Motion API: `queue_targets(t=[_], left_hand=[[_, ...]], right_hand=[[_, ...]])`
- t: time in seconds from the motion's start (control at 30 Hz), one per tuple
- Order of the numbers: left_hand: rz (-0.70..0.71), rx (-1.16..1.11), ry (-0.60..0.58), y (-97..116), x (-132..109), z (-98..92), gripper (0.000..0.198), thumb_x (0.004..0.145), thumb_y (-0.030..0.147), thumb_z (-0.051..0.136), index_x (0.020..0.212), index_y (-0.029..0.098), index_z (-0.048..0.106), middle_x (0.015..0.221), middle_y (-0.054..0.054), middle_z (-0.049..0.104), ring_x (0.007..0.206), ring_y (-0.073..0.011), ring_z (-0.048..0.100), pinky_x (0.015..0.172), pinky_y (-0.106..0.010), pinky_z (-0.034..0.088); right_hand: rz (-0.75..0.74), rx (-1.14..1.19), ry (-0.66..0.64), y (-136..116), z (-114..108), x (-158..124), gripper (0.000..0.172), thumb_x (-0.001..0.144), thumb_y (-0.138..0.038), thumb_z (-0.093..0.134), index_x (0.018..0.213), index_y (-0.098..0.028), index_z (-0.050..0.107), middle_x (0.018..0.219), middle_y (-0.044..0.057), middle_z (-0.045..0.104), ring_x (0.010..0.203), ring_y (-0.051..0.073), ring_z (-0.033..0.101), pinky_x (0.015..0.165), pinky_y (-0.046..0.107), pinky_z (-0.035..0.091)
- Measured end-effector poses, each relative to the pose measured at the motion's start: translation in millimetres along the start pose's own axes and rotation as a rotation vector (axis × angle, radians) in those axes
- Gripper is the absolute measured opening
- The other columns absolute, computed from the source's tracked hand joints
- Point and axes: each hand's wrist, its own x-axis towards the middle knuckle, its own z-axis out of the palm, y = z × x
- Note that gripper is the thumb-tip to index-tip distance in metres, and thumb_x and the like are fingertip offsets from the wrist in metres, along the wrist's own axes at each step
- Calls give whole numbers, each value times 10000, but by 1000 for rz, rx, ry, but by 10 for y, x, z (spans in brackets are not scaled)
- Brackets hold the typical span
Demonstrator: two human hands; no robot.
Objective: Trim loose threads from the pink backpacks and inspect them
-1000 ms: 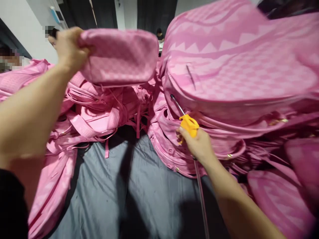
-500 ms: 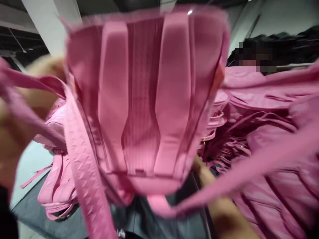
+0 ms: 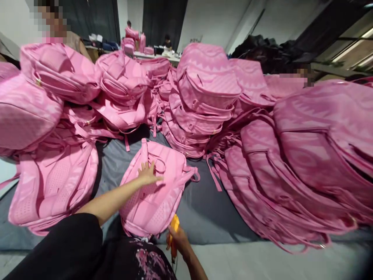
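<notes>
A pink backpack [image 3: 170,167] lies flat on the dark grey table cover in front of me, its straps and padded back facing up. My left hand [image 3: 148,175] reaches over it with fingers spread, at the upper part of the back panel near a strap. At the backpack's lower right corner, my right hand [image 3: 180,238] is closed around a yellow and orange hand tool [image 3: 175,223]. The tool's exact kind is unclear, and my fingers hide part of it. A thin line hangs below it.
Pink backpacks stand in a tall stack [image 3: 204,93] ahead. More lie in a leaning row [image 3: 303,155] on the right and in a pile [image 3: 58,182] on the left. Dark bags [image 3: 262,50] are heaped behind. People are at the far left and in the background.
A pink backpack was held up close before me; now one lies on the table cover. My left hand is spread over it, and a yellow tool shows in my right hand.
</notes>
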Motion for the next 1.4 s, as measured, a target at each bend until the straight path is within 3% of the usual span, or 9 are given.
queue_targets(t=[0.13,0.3,0.43,0.57,0.67,0.77,0.9,1.13,1.4], left_hand=[[93,412,58,-544,-649,317,898,806,344,711,1552,102,274,1635,-266,91,1538,-387,47,1230,-556,107],[-71,566,25,-809,-874,-52,797,875,211,588,1573,111,217,1585,-348,181,1483,-452,243,1090,-602,362],[-185,397,44,-743,-1014,-232,733,907,187,518,1568,73,223,1533,-361,299,1439,-446,348,1096,-541,393],[-172,-209,146,-834,-1224,-278,575,947,244,460,1505,115,403,1439,-208,538,1371,-315,495,1151,-462,381],[-35,-791,235,-969,-1259,-253,502,902,404,589,1331,142,593,1382,-129,611,1307,-283,561,1141,-416,417],[-230,-1292,164,-1084,-1136,-221,506,874,467,656,1244,126,599,1142,-150,725,1001,-261,722,880,-384,594],[-525,-1478,51,-1235,-908,-198,471,997,419,431,1224,30,570,937,-213,735,745,-232,738,625,-330,613],[-590,-1432,-61,-1346,-799,-107,559,1031,395,247,1323,3,519,978,-233,725,740,-220,729,592,-302,595],[-337,-1025,8,-1021,-655,72,535,999,404,435,1506,240,384,1223,-132,679,889,-168,698,731,-264,561]], right_hand=[[204,375,254,368,-243,-414,753,513,-797,732,961,-214,574,748,42,703,705,240,719,616,336,577],[220,743,428,282,-175,-1026,620,667,-815,612,911,-246,594,889,48,725,849,212,730,781,351,597],[-52,213,165,-158,249,-1139,593,789,-808,513,927,-240,610,836,50,710,743,226,692,657,355,561],[-399,-301,-18,-1044,59,-669,712,786,-864,420,914,-180,571,738,62,658,634,194,614,616,315,515],[-402,-583,-21,-1913,-190,-73,663,909,-751,249,950,-168,562,796,93,673,654,193,632,598,290,507],[-413,-862,113,-2491,-138,406,567,1000,-525,189,1022,-119,584,821,119,689,660,178,632,619,268,483],[-384,-1018,-47,-2575,131,531,402,967,-444,428,937,-112,652,685,79,667,654,172,623,625,242,458],[-252,-1200,-453,-2551,59,102,456,961,-543,415,924,-149,641,563,-12,559,459,127,489,495,222,375],[-462,-1243,-228,-2790,113,15,421,971,-512,419,857,-164,627,641,30,615,567,139,544,551,224,371]])
